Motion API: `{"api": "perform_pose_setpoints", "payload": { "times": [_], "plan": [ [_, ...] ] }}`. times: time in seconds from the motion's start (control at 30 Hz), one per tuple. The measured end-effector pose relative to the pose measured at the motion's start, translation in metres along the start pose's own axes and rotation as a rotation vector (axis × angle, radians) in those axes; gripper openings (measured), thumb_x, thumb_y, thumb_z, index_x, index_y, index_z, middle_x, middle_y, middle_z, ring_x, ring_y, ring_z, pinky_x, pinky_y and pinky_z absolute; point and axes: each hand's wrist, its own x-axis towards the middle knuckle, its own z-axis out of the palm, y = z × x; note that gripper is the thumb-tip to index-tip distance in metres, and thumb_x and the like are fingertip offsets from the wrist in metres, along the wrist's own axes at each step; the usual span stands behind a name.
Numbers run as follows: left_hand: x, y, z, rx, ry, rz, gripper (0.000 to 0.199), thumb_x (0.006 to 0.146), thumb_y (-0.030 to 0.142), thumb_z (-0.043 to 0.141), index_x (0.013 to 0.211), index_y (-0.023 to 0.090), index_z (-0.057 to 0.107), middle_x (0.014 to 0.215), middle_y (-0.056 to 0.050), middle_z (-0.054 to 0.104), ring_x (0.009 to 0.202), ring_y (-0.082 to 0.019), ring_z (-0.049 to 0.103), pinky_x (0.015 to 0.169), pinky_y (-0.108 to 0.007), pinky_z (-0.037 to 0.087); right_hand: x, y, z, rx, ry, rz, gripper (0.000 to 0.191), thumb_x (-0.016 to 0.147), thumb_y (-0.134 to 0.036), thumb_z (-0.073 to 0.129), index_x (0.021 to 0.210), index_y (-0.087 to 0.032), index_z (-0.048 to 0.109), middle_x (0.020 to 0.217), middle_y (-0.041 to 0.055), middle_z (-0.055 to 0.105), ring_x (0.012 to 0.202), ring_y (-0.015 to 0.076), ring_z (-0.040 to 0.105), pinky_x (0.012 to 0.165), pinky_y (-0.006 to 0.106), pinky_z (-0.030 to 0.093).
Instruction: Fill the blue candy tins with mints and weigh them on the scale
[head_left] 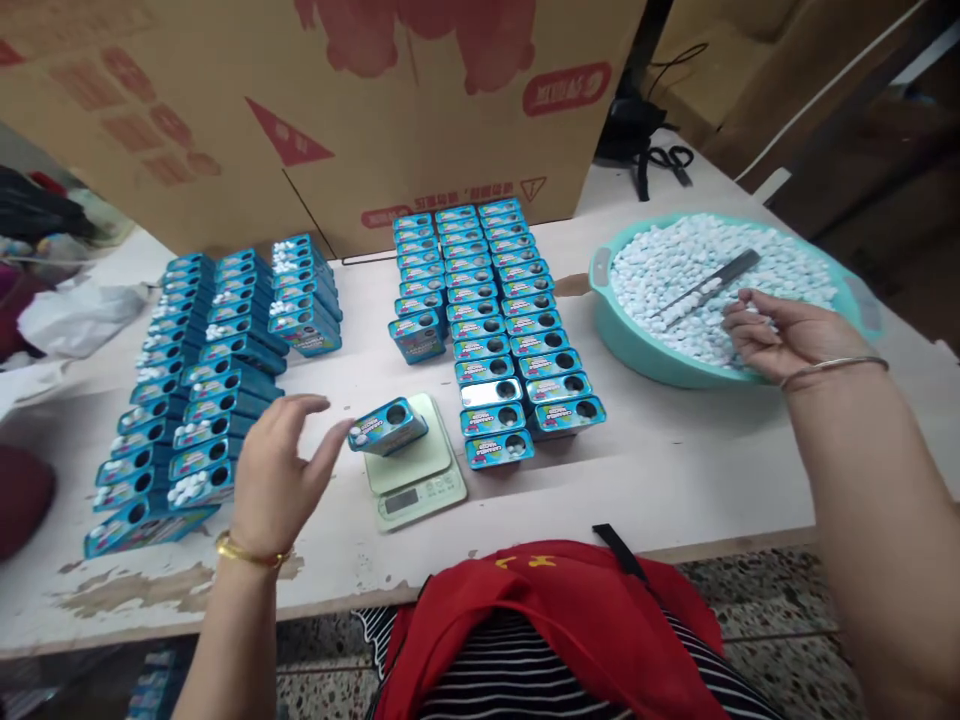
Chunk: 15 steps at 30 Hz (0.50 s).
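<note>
A blue tin (390, 428) with a round hole in its top and a few white candies on it rests on a pale green kitchen scale (421, 492). My left hand (285, 470) is open beside the tin's left end, thumb and fingers apart. The thumb tip is at the tin's edge; contact is hard to tell. My right hand (780, 335) hovers at the right part of a turquoise basin (637, 350) full of small white candies (675, 255). Its fingers are curled closed, with white candies showing between them. A dark flat blade-like tool (712, 283) lies on the candies.
Rows of blue tins (480, 325) stand behind and right of the scale. More tins (217, 385), many topped with white candies, stand at the left. A large cardboard box (360, 120) backs the table. Black scissors (667, 160) lie behind the basin.
</note>
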Motion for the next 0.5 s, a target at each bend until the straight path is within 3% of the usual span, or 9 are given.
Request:
{"api": "perform_pose_setpoints", "payload": {
  "times": [0.1,0.17,0.33,0.5],
  "plan": [
    [-0.042,-0.03,0.013,-0.021,0.115,-0.248,0.035,0.085,0.049,0.05,0.096,0.017,0.057,0.093,-0.006,0.062,0.089,-0.02,0.059,0.082,-0.034,0.047,-0.017,-0.024,0.021,0.295,-0.112,0.368,0.041,0.094,-0.007,0.034,0.057,-0.012,0.051,0.06,-0.0039,0.033,0.044,-0.0048,0.028,0.042,0.026,0.009],
    [-0.075,-0.048,0.032,-0.04,0.104,-0.348,0.038,0.084,0.051,0.05,0.097,0.016,0.058,0.093,-0.008,0.062,0.087,-0.02,0.059,0.082,-0.035,0.047,-0.033,-0.042,0.042,0.345,-0.188,0.424,0.035,0.096,-0.019,0.036,0.068,-0.013,0.055,0.06,-0.0048,0.035,0.043,-0.0043,0.027,0.043,0.025,0.006],
    [-0.143,-0.062,0.08,-0.009,0.07,-0.422,0.044,0.085,0.049,0.048,0.105,0.011,0.058,0.104,-0.015,0.058,0.102,-0.026,0.054,0.091,-0.042,0.045,-0.08,-0.07,0.112,0.258,-0.621,0.416,0.018,0.091,-0.029,0.051,0.081,-0.016,0.057,0.059,-0.0059,0.042,0.039,-0.0018,0.024,0.043,0.023,0.004],
    [-0.163,-0.052,0.096,0.069,0.107,-0.442,0.04,0.088,0.042,0.046,0.113,0.012,0.057,0.119,-0.017,0.054,0.113,-0.027,0.05,0.098,-0.046,0.041,-0.112,-0.078,0.184,0.071,-0.97,0.208,0.032,0.078,-0.045,0.066,0.077,-0.015,0.057,0.052,-0.0068,0.043,0.039,0.0017,0.025,0.04,0.021,0.012]
  ]
}}
